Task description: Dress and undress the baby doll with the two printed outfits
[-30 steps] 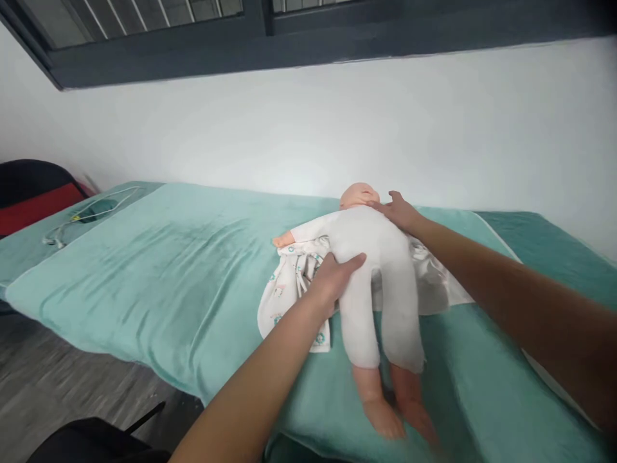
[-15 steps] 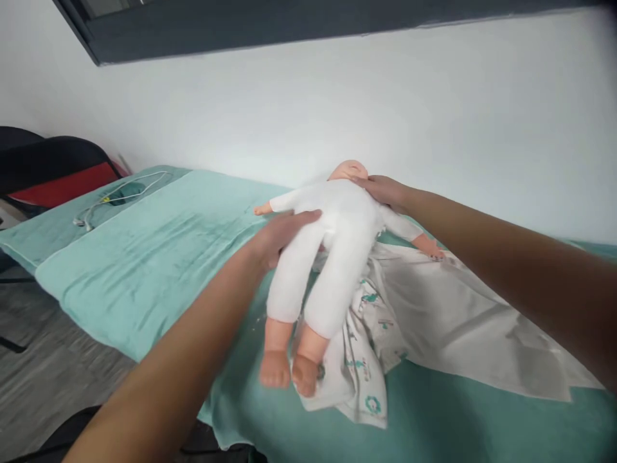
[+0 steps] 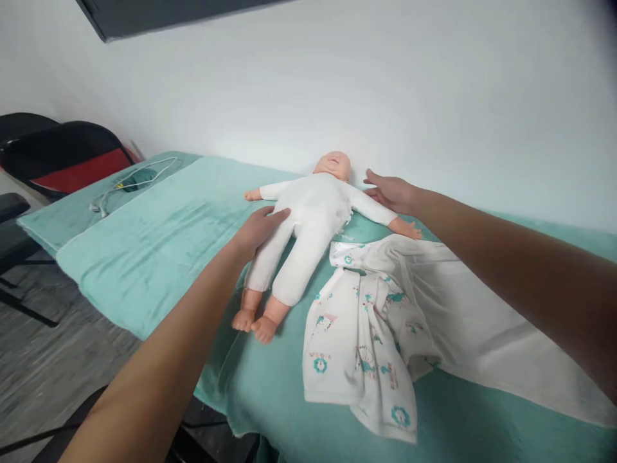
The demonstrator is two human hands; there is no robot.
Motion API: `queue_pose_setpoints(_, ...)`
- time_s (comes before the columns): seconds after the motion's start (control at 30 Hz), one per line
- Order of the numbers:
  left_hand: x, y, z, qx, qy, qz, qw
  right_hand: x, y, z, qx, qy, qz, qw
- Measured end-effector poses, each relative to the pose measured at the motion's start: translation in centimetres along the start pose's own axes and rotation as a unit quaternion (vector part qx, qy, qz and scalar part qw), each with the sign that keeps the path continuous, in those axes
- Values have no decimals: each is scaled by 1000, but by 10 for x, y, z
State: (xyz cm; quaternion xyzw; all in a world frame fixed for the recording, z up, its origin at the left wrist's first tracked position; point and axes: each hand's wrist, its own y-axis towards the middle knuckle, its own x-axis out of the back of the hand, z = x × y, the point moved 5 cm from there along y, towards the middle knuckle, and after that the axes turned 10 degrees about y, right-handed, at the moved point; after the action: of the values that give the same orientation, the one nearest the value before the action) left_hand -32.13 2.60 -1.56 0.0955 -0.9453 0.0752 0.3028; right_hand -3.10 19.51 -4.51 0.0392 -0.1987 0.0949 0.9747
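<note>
A baby doll (image 3: 318, 199) with a white cloth body lies on its back, head toward the wall and arms spread. My left hand (image 3: 263, 230) grips the doll's hip on the left side, thumb on top, the other fingers partly hidden. Over the doll's arm on the right side, my right hand (image 3: 389, 193) is open, fingers apart, and holds nothing. Beside the doll's legs lies a crumpled white baby garment (image 3: 337, 347) with green and pink prints. It overlaps a plain white cloth (image 3: 486, 321) that runs off to the right.
A green-covered table (image 3: 159, 257) stands against the white wall (image 3: 434, 83). At its far left lie a white cable (image 3: 101, 204) and a small dark green item (image 3: 139, 179). Black and red chairs (image 3: 81, 164) stand to the left, and a dark frame (image 3: 159, 16) is on the wall.
The doll has been lowered onto the table, left of the garment that was partly beneath it. My right hand has come away from its head and shoulder; my left hand stays at its hip.
</note>
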Motion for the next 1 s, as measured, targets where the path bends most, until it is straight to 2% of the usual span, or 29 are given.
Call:
queue_pose_setpoints(0.07,8,-26,-10,-59,100,-130,985,27,-19,-27,-72,-39,-2,997)
queue_pose_setpoints(0.1,6,-45,-18,-103,142,-170,970,42,-31,-37,-81,-62,-14,995)
queue_pose_setpoints(0.13,0,-64,-25,-149,171,-175,958,57,-45,-45,-80,-84,-21,993)
queue_pose_setpoints(0.17,-11,-84,-30,-178,184,-146,956,71,-60,-50,-81,-113,-31,990)
queue_pose_setpoints(0.23,-43,-119,-32,-196,229,-27,953,94,-91,-57,-83,-168,-34,982)
queue_pose_setpoints(0.27,-58,-133,-31,-201,264,14,943,101,-106,-58,-83,-199,-24,976)
queue_pose_setpoints(0.33,-85,-154,-29,-205,317,62,924,108,-134,-54,-77,-250,12,965)
queue_pose_setpoints(0.43,-111,-171,-42,-243,314,84,914,103,-177,-32,-47,-270,71,959)
queue_pose_setpoints(0.5,-121,-183,-67,-326,281,60,900,96,-209,-4,-10,-240,95,966)
queue_pose_setpoints(0.63,-132,-218,-125,-493,264,2,829,86,-289,69,64,-100,151,981)
queue_pose_setpoints(0.7,-139,-235,-144,-540,291,1,790,91,-331,96,73,-78,177,978)
queue_pose_setpoints(0.77,-141,-250,-157,-559,310,-16,769,106,-366,108,48,-84,163,982)
queue_pose_setpoints(0.83,-135,-265,-163,-542,302,-65,782,126,-395,105,5,-88,132,987)
queue_pose_setpoints(0.9,-123,-282,-166,-504,253,-121,817,138,-417,95,-8,-72,100,992)
queue_pose_setpoints(0.93,-116,-292,-167,-485,215,-148,835,138,-426,90,1,-53,95,994)
queue_pose_setpoints(1.0,-101,-315,-165,-458,122,-201,857,119,-440,80,31,5,106,994)
